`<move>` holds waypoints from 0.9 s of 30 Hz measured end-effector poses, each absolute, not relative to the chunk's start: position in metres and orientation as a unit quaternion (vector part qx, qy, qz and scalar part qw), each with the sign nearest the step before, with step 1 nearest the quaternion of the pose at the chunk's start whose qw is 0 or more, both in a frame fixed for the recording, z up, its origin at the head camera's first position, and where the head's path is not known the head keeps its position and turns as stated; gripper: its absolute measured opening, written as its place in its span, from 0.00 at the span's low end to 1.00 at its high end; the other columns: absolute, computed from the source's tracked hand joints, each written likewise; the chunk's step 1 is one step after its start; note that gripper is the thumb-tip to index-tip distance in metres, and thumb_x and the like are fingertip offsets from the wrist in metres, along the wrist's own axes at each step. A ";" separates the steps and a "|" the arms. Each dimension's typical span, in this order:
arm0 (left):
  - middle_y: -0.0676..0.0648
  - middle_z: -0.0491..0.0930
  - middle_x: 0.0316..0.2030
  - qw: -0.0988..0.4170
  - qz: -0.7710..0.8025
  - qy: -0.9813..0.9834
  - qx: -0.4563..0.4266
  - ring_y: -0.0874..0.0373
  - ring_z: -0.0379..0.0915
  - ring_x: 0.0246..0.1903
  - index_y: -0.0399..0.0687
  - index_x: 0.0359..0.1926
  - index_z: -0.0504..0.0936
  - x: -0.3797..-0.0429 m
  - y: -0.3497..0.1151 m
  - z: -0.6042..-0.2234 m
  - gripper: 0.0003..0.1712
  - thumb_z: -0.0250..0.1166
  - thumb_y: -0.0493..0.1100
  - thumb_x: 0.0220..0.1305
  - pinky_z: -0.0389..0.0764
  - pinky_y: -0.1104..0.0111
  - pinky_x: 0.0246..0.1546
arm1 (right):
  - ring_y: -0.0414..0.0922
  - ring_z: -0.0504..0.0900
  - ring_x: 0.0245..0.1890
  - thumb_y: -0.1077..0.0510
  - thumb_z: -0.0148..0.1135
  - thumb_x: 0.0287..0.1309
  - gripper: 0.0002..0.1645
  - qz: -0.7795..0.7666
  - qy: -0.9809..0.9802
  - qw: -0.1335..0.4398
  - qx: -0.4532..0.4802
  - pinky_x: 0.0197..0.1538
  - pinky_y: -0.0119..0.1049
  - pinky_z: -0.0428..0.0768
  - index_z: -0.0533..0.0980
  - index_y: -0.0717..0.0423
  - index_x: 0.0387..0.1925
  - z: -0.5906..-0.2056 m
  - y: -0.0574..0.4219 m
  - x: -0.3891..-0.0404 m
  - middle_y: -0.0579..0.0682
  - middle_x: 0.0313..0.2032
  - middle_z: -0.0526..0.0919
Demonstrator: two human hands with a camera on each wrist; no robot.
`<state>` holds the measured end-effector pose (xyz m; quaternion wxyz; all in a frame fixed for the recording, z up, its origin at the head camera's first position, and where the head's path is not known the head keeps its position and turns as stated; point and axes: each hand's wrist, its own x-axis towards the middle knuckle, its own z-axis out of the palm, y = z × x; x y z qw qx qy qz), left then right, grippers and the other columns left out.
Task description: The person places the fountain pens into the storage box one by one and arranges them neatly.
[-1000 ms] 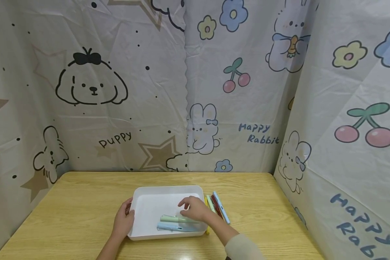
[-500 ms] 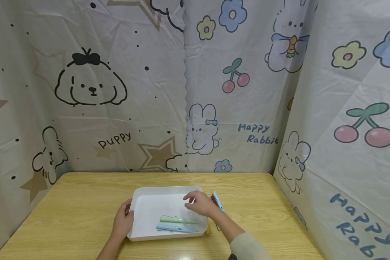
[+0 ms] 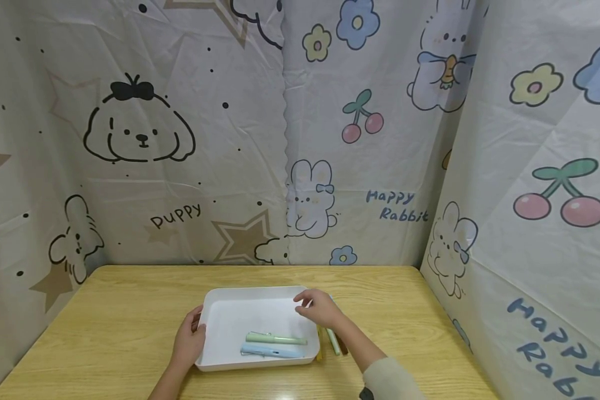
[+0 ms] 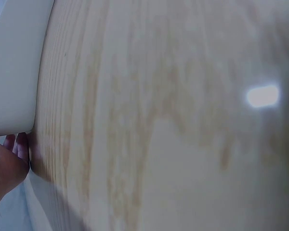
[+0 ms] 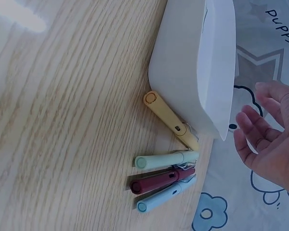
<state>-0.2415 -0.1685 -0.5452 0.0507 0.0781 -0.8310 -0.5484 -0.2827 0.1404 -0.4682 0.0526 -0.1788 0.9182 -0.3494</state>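
A white tray (image 3: pixel 252 311) lies on the table, and my left hand (image 3: pixel 189 336) grips its left side; in the left wrist view that hand's fingers sit against the tray's corner. Inside the tray are a light green pen (image 3: pixel 276 338) and, in front of it, a light blue pen (image 3: pixel 271 350). My right hand (image 3: pixel 320 308) hovers over the tray's right rim, fingers loosely bent and holding nothing. Beyond that rim, a yellow pen (image 5: pixel 166 115) leans on the tray's outer wall. Beside it lie a mint green pen (image 5: pixel 164 160), a dark red pen (image 5: pixel 156 182) and a blue pen (image 5: pixel 164 194).
The wooden table (image 3: pixel 130 311) reaches back to a patterned curtain (image 3: pixel 190 139). Another curtain panel (image 3: pixel 545 266) borders its right side. In the head view, my right hand and forearm partly cover the pens outside the tray.
My right hand has moved right, from above the pens in the tray to its right rim, uncovering the green pen's end. The left hand and tray have stayed in place.
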 end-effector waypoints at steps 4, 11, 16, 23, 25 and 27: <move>0.28 0.63 0.61 0.053 -0.546 -0.832 0.081 0.37 0.63 0.58 0.34 0.68 0.55 -0.242 -0.168 -0.545 0.28 0.42 0.31 0.67 0.68 0.47 0.57 | 0.40 0.72 0.29 0.58 0.60 0.56 0.15 -0.357 0.917 0.045 -0.174 0.28 0.29 0.73 0.79 0.62 0.44 -0.470 0.147 -0.283 0.50 0.32 0.79; 0.28 0.62 0.61 0.048 -0.547 -0.831 0.088 0.37 0.62 0.58 0.35 0.68 0.54 -0.241 -0.167 -0.544 0.29 0.42 0.31 0.67 0.68 0.47 0.58 | 0.41 0.72 0.28 0.59 0.60 0.57 0.15 -0.375 0.912 0.038 -0.163 0.28 0.30 0.73 0.78 0.63 0.44 -0.470 0.159 -0.281 0.52 0.33 0.79; 0.28 0.62 0.61 0.051 -0.546 -0.832 0.087 0.37 0.63 0.58 0.34 0.68 0.54 -0.241 -0.167 -0.545 0.29 0.42 0.31 0.67 0.69 0.47 0.57 | 0.42 0.73 0.29 0.60 0.59 0.57 0.15 -0.379 0.912 0.031 -0.153 0.28 0.30 0.73 0.78 0.63 0.44 -0.472 0.168 -0.280 0.52 0.33 0.79; 0.28 0.63 0.61 0.054 -0.547 -0.831 0.087 0.38 0.63 0.58 0.35 0.68 0.55 -0.243 -0.168 -0.546 0.29 0.42 0.31 0.66 0.68 0.48 0.57 | 0.40 0.72 0.26 0.60 0.60 0.56 0.15 -0.398 0.908 0.024 -0.127 0.26 0.30 0.73 0.78 0.63 0.44 -0.479 0.179 -0.283 0.51 0.29 0.78; 0.28 0.63 0.60 0.057 -0.547 -0.831 0.084 0.37 0.63 0.57 0.34 0.68 0.55 -0.244 -0.168 -0.546 0.29 0.42 0.31 0.66 0.69 0.48 0.57 | 0.40 0.72 0.27 0.60 0.60 0.55 0.14 -0.401 0.908 0.017 -0.120 0.26 0.30 0.73 0.79 0.63 0.43 -0.482 0.184 -0.284 0.51 0.29 0.78; 0.28 0.63 0.60 0.057 -0.547 -0.831 0.082 0.37 0.64 0.57 0.34 0.68 0.55 -0.243 -0.168 -0.546 0.29 0.42 0.31 0.66 0.69 0.48 0.57 | 0.40 0.73 0.28 0.61 0.60 0.55 0.14 -0.402 0.909 0.012 -0.110 0.27 0.30 0.74 0.79 0.63 0.43 -0.484 0.189 -0.285 0.51 0.30 0.79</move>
